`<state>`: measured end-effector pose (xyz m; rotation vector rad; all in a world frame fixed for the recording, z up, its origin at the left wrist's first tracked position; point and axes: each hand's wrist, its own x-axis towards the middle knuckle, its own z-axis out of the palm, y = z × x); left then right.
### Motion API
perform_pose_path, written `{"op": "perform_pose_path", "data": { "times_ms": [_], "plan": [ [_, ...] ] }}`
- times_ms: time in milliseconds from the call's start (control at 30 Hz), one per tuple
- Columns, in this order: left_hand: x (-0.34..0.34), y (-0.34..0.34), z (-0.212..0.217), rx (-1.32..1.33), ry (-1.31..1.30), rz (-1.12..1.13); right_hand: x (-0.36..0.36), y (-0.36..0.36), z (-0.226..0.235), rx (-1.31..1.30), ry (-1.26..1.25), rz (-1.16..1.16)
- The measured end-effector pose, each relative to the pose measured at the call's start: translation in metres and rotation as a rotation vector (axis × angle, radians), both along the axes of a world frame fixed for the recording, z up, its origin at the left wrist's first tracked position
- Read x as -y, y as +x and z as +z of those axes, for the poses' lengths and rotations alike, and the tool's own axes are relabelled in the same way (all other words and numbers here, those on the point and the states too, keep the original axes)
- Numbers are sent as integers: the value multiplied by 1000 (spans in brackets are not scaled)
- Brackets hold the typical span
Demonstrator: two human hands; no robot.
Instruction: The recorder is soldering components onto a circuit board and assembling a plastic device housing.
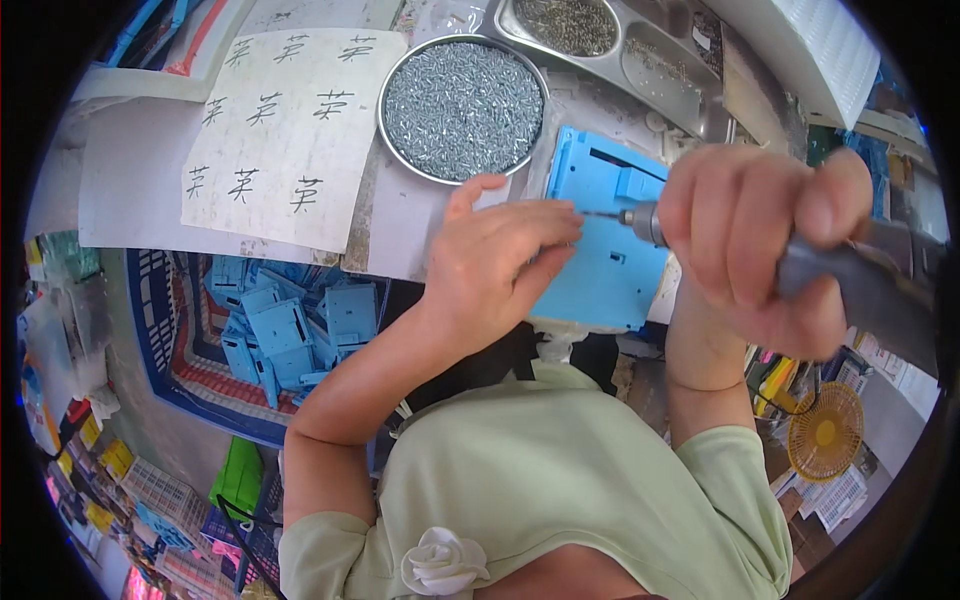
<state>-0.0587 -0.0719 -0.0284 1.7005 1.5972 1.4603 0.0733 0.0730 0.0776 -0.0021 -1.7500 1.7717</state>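
Blue plastic housing [600, 260] lies flat at the near edge of the bench [140, 190], just in front of a round metal dish of screws [462, 108]. The left hand [500, 260] rests on its left side, fingertips pinched at the driver's bit. The right hand [760, 240] has its grip wrapped tight around a powered screwdriver [850, 275], whose tip meets the housing.

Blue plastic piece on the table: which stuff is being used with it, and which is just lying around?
In use: blue plastic piece, electric screwdriver in right hand, left hand, round pan of screws.
Lying about: paper sheet, metal tray, small fan.
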Motion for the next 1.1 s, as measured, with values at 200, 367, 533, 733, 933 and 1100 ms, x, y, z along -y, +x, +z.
{"op": "perform_pose_path", "data": {
  "times_ms": [200, 367, 533, 733, 933, 1100],
  "plan": [
    [9, -3, 4, -52, -17, 49, 19, 0, -3, -65, -33, 43],
    [9, -3, 10, -66, 15, 56, 29, 2, 0, -47, -22, 15],
    [10, -12, 15, -268, 16, 22, 43, -1, -1, 29, -53, -68],
    [-30, -80, 6, -539, -4, 214, 64, -1, -15, 103, -149, -183],
    [-36, -81, -10, -663, -40, 320, 69, -6, -20, 245, -63, -182],
    [-38, -84, -8, -608, -126, 350, 74, 1, -28, 371, 98, -178]
  ]
}}
